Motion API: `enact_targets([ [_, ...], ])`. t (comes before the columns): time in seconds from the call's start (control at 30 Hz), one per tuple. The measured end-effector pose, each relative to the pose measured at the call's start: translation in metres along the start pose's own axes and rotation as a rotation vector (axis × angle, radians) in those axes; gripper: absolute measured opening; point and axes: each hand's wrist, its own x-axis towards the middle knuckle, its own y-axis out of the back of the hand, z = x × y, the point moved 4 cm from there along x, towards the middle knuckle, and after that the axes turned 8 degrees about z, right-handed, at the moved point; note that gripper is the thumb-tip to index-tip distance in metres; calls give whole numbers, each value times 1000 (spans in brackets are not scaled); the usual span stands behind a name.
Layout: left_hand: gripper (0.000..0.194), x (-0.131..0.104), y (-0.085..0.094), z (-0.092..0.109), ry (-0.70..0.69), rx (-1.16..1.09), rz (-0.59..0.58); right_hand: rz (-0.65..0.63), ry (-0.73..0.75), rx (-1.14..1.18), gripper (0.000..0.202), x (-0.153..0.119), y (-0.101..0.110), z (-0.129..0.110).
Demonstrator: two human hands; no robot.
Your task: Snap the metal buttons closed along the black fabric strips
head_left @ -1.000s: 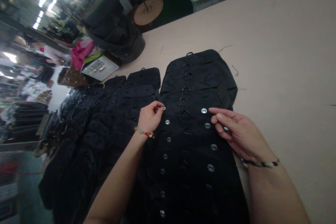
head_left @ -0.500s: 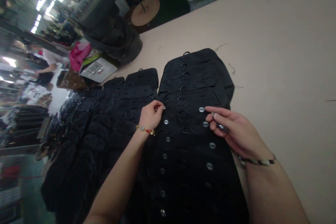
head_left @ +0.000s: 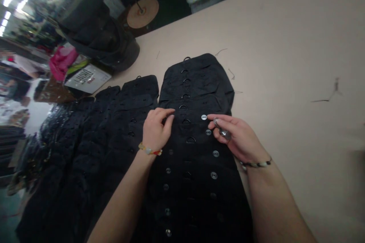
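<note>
Black fabric pieces [head_left: 199, 66] lie overlapped in a long row, with black D-rings [head_left: 191, 140] down the middle. Flat round metal discs with slots lie along both sides, one being a bright disc [head_left: 203, 117]. Over the left side of this row is my left hand [head_left: 156, 127], thumb and index finger apart with nothing visible between them; it covers part of the left line of discs. My right hand [head_left: 238, 134] is closed around several loose metal discs [head_left: 224, 133], its index fingertip right beside the bright disc. Whether it touches that disc, I cannot tell.
More black fabric rows [head_left: 108, 121] fill the left side. Behind them stand a printed box [head_left: 87, 79] with pink cloth [head_left: 61, 60] and a big black roll [head_left: 97, 34]. Loose threads [head_left: 327, 98] lie on the pale table [head_left: 299, 45]. A person [head_left: 17, 72] is at far left.
The view has shifted, so the scene sits further left. My left thumb and finger have parted from a small disc and moved rightward over the fabric. My right hand still holds its discs.
</note>
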Motion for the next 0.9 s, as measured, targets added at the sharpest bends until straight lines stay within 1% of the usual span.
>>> enact_targets([
  [0.07, 24, 4, -6, 35, -95, -187, -69, -15, 3, -8, 28, 0, 1, 1],
  [0.13, 25, 8, -15, 66, -185, -320, -152, -36, 11, -25, 24, 0, 1, 1],
  [0.17, 25, 10, -19, 77, -214, -357, -182, -42, 18, -37, 25, 0, 2, 0],
  [0.23, 22, 15, -25, 89, -231, -398, -218, -43, 41, -66, 28, -1, 3, 0],
  [0.27, 19, 18, -27, 90, -222, -410, -235, -37, 56, -80, 29, -1, 3, -1],
  [0.33, 14, 24, -30, 85, -159, -429, -269, -17, 85, -97, 27, -1, 4, -1],
  [0.4, 11, 33, -35, 73, -33, -442, -276, 22, 102, -79, 26, 0, 5, -2],
  [0.5, 11, 47, -50, 51, 184, -427, -237, 89, 89, 17, 29, 1, 8, -4],
  [0.57, 12, 54, -61, 42, 264, -385, -228, 109, 64, 96, 29, 1, 9, -5],
  [0.63, 12, 59, -70, 38, 283, -337, -238, 111, 47, 167, 29, 1, 10, -6],
  [0.7, 11, 62, -76, 39, 277, -288, -244, 99, 36, 208, 30, 0, 11, -7],
  [0.83, 11, 60, -78, 43, 276, -198, -260, 74, 23, 185, 33, -1, 11, -7],
  [0.9, 13, 60, -76, 46, 257, -121, -244, 67, 21, 158, 33, -1, 11, -7],
])
